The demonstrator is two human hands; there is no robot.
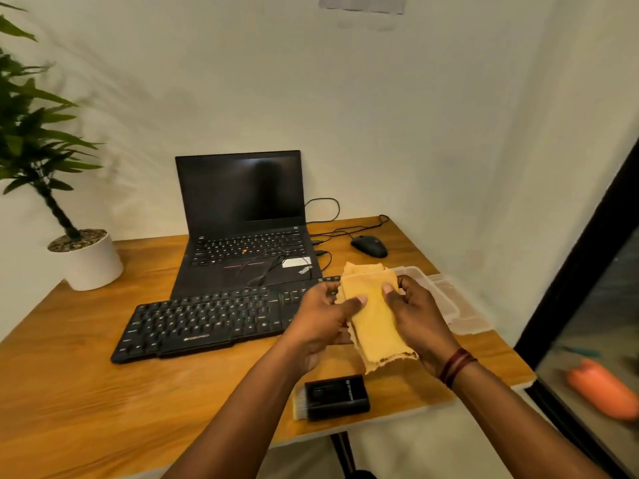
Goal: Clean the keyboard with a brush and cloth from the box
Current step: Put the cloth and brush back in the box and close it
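Sitting on a brown wooden table (69, 392) by a plain white wall (380, 115), the black keyboard (207, 323) lies flat at a slant. Behind the keyboard is an open black laptop (242, 216) with a dark screen. Behind and to the right of the keyboard is a black mouse (369, 246) on a wire. Far left of the keyboard, a leafy plant (34, 133) grows in a round white pot (93, 264) with small stones on top. Just right of the keyboard is a clear plastic box (446, 302); I cannot tell what is in it. Over the keyboard's right end, the left hand (321, 323) and right hand (420, 319) both hold a soft yellow cloth (375, 316) off the table. The fingers curl behind it and the thumbs press on its front. The cloth is folded, with a ragged bottom edge. In front of the keyboard, near the table edge, lies the brush (337, 397), a flat black block with pale bristles (299, 404) on its left side.
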